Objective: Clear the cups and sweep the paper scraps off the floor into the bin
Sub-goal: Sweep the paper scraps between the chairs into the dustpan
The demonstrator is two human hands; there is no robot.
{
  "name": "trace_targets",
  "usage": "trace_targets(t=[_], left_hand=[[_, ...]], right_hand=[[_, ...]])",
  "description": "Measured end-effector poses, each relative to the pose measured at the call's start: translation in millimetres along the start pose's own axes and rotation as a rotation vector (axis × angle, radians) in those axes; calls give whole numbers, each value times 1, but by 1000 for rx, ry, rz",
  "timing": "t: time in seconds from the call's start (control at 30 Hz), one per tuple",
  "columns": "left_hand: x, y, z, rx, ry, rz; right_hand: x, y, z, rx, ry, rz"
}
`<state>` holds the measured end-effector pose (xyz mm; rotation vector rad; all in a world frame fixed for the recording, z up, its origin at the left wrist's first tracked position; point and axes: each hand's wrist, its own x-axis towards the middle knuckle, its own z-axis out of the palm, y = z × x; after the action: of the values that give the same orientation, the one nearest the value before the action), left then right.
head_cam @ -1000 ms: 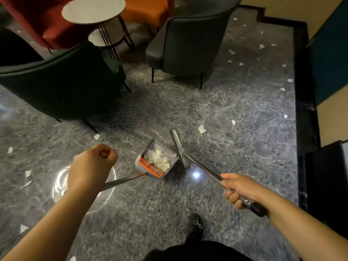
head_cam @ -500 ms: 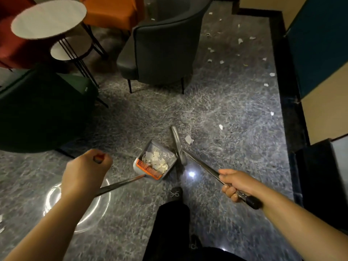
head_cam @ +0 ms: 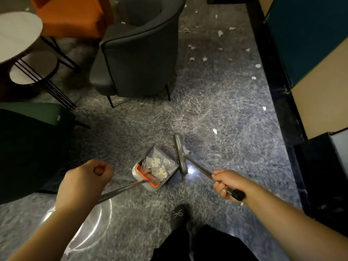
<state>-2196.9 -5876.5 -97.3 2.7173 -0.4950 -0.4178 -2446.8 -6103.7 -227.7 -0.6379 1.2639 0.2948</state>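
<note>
Grey marble floor (head_cam: 216, 102) at frame centre: my left hand (head_cam: 84, 182) grips the dustpan (head_cam: 150, 182) handle, paper scraps (head_cam: 156, 167) heaped inside; my right hand (head_cam: 225, 182) grips the broom (head_cam: 180, 153).

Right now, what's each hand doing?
Left hand: fist gripping the dustpan handle; the dustpan holds paper scraps.
Right hand: fingers curled round the broom handle.

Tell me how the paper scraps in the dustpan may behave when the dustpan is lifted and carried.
The paper scraps look thin and small, so they are probably very light and could flutter out with a quick move. They lie loosely heaped in the dustpan, so tilting it forward would likely spill them. The left hand should probably lift slowly.
</note>
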Motion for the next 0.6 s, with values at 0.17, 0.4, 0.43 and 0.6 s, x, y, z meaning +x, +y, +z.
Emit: trace_targets(t=[0.17, 0.4, 0.43, 0.6], left_hand=[[6, 25, 10, 36, -7, 33], [-12, 68, 32, 66, -31, 97], [-16, 75, 37, 67, -34, 106], [-36, 106, 58, 78, -46, 137]], right_hand=[[17, -4, -24, 236, -48, 57], [7, 12, -87, 271, 24, 29], [2, 16, -102, 289, 38, 28], [-24, 40, -169, 357, 129, 26]])
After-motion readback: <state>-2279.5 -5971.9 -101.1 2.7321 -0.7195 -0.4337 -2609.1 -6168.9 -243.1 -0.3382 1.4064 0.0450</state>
